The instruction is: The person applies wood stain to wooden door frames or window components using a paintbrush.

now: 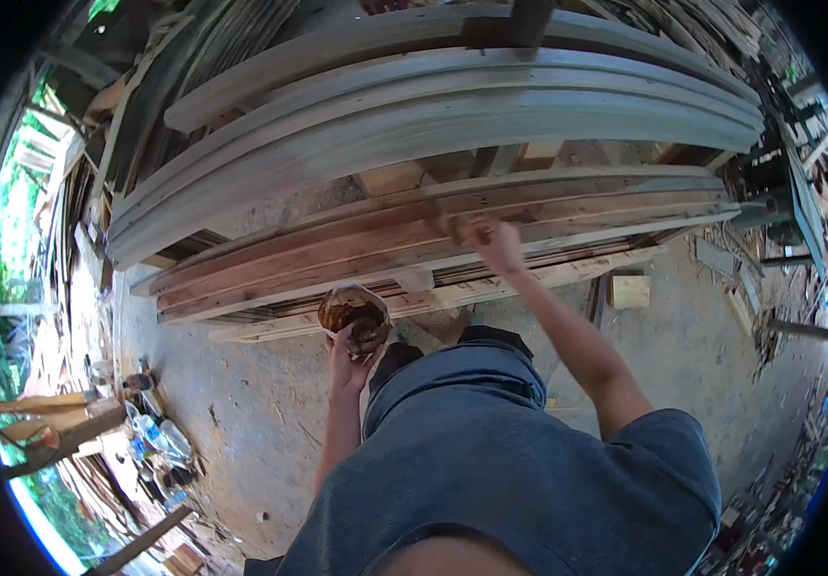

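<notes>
A round container (pixel 356 320) with dark brown stuff inside is held up by my left hand (pixel 351 363), its fingers round the near side. My right hand (pixel 493 242) is closed on a small brush-like tool (pixel 452 227), blurred, which meets the face of a long wooden beam (pixel 337 236). The beam's left stretch looks reddish brown; its right part is paler. Beyond it lie wider grey boards (pixel 375 144), side by side.
A small wood block (pixel 631 291) sits on the concrete floor (pixel 251 413) at the right. Plastic bottles (pixel 159 434) and debris lie at the left. Stacked planks (pixel 193 67) stand behind, and scrap wood (pixel 812 163) lines the right side.
</notes>
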A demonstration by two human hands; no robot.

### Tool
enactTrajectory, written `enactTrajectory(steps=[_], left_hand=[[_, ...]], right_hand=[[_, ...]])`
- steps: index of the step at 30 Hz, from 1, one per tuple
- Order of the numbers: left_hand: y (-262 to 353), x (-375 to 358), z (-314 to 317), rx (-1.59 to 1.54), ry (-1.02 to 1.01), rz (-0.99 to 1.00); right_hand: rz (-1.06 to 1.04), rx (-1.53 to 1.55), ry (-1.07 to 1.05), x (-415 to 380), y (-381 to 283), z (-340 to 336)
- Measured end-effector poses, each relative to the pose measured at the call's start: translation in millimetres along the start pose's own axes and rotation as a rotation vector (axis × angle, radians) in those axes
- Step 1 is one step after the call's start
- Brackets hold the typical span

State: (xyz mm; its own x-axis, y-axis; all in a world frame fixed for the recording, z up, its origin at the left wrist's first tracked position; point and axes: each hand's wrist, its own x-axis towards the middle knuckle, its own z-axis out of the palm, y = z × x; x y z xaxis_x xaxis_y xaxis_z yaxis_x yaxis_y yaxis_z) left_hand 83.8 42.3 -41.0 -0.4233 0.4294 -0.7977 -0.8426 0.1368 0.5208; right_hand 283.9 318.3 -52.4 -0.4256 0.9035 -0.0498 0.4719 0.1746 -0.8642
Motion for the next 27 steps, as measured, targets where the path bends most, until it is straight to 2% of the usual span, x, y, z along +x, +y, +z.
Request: enactTrajectory(steps=[1, 4, 7, 9, 11, 13, 14, 16, 20, 22, 26, 27], left_hand=[[0.2, -0.9, 5.6, 0.018, -0.006, -0.002], [1.4, -0.4, 19.5, 0.046, -0.080, -0.004], [-6.0, 2.7, 28.5, 0.058, -0.104, 0.002], [-14.2, 6.4, 31.5, 0.039, -0.104, -0.022], [-23.2, 13.8, 29.0, 0.003, -0.138, -0.041], [-27.8, 14.3, 30.4, -0.033, -0.170, -0.057], [-30.0, 12.7, 32.1, -0.059, -0.155, -0.063], [-35.3, 9.4, 32.6, -0.090, -0.125, -0.071], [-43.0, 5.5, 24.4, -0.108, -0.092, -0.070], [-46.3, -1.6, 27.1, -0.126, -0.041, -0.086], [-50.3, -18.4, 41.8, -0.066, -0.061, -0.074], [-50.8, -27.5, 53.4, -0.022, -0.025, -0.051]], right_hand=[[0.038, -0.009, -0.040, -4.0, -1.8, 10.3], [0.088, 0.003, 0.041, 4.8, 36.8, 20.0], [0.148, 0.084, 0.150, 8.0, 67.1, -37.5], [0.181, -0.017, 0.238, 16.0, 99.6, -77.7], [0.338, -0.239, 0.213, 21.8, 128.5, -117.6], [0.284, -0.554, 0.424, 17.3, 120.2, -143.1], [0.282, -0.554, 0.418, 14.2, 114.6, -154.0], [0.033, -0.760, 0.472, 6.0, 108.2, -167.8], [-0.045, -0.939, 0.345, -17.8, 109.3, -136.9], [-0.058, -0.872, 0.166, -29.9, 94.0, -100.9], [-0.153, -0.432, -0.022, -50.4, 47.8, -21.8], [-0.176, -0.348, 0.026, -52.7, 38.3, -2.2]])
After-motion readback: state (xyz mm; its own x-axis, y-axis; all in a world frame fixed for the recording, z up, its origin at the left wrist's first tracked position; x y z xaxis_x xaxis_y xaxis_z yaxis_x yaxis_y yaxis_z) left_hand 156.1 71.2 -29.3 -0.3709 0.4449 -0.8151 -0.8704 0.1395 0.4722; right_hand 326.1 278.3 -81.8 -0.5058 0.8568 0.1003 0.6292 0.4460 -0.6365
